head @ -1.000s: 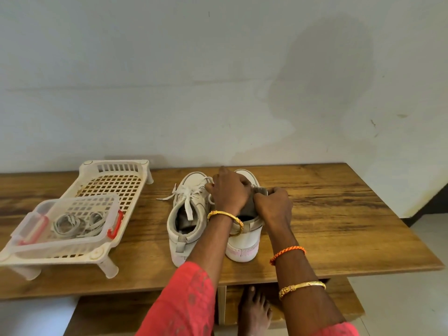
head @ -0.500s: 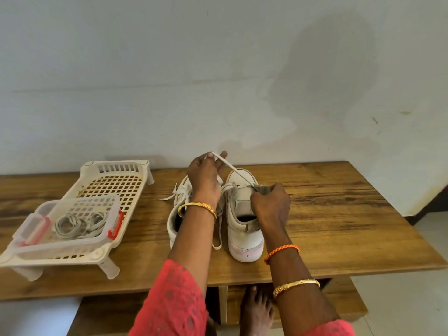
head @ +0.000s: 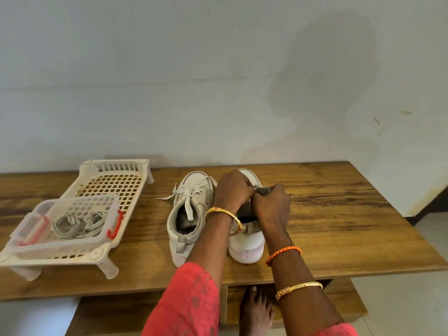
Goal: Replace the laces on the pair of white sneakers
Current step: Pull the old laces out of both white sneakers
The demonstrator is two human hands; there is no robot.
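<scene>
The left hand, raised half a second ago with a lace end drawn up above the right sneaker, is back down at the tongue, fingertips meeting the right hand.

Home interior, wooden table against stained painted wall, tiled floor

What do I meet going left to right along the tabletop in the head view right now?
Clear container of grey laces sitting on the cream rack → left sneaker, still laced → left hand → right hand, both on the right sneaker → bare wooden table.
</scene>
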